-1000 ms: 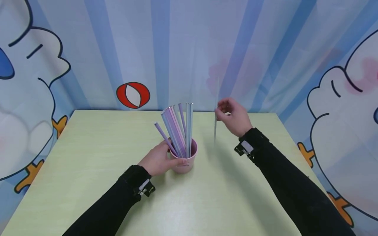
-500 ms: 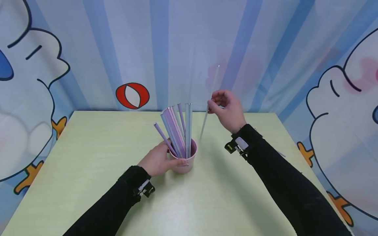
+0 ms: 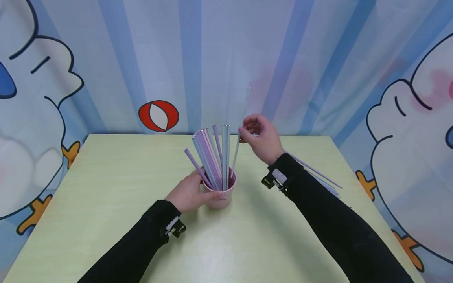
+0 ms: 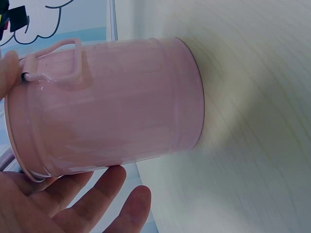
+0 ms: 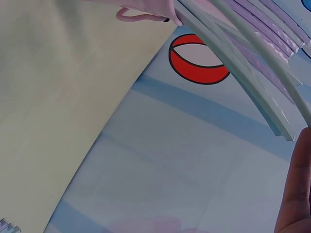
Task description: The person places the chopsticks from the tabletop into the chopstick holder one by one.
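Note:
A small pink bucket (image 3: 220, 203) with a looped handle stands upright on the table. My left hand (image 3: 191, 193) grips it near the rim, thumb on one side and fingers on the other, as the left wrist view also shows. Several purple, pink and pale blue straws (image 3: 211, 159) in clear wrapping lean inside. My right hand (image 3: 262, 139) pinches a thin pale straw (image 3: 236, 153) between thumb and fingers. That straw tilts, its lower end at the bucket's right rim. In the right wrist view only a fingertip (image 5: 299, 170) shows beside the pale straw (image 5: 272, 56).
Several more straws (image 3: 323, 179) lie on the pale wooden table (image 3: 124, 177), partly hidden behind my right forearm (image 3: 325, 208). A blue striped cloth (image 3: 226, 59) with cartoon figures hangs at the table's back edge and along both sides.
My right hand has moved left with the pale straw, bringing its lower end from over the table to the bucket's mouth. More straws on the table show past the forearm. The left hand stays put.

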Motion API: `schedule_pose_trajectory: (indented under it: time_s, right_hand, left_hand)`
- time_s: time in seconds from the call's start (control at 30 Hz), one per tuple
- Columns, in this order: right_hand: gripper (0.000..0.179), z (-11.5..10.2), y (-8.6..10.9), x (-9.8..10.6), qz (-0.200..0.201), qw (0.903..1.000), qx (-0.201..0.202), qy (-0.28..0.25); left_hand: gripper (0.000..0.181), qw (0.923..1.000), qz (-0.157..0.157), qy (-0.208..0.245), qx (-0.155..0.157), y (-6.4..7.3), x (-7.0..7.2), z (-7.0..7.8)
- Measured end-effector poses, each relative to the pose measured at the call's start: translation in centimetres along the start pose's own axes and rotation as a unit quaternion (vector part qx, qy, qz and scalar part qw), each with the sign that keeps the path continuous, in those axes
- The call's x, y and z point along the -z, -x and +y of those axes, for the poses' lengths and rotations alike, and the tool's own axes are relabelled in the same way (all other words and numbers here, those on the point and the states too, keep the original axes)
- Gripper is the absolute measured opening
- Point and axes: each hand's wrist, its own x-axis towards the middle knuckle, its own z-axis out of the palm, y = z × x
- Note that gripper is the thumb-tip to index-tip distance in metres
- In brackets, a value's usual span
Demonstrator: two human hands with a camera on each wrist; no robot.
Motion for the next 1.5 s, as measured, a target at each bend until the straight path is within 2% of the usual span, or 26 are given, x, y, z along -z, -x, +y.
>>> schedule_pose_trajectory:
  time_s: [0.33,0.63,1.5]
  right_hand:
    - [0.021,0.9,0.3,-1.0,-0.014,0.9996,-0.017,0.020]
    - [0.023,1.7,1.0,-1.6,-0.025,0.9966,-0.056,0.056]
    - [0.021,3.7,2.5,-2.6,-0.052,0.9903,-0.082,0.099]
  left_hand:
    - [0.088,1.0000,0.001,0.002,-0.003,-0.1,0.0,-0.1]
    - [0.089,1.0000,-0.001,0.006,-0.007,-0.2,0.0,-0.2]
    - [0.089,0.9999,-0.004,0.011,-0.012,-0.1,0.0,-0.2]
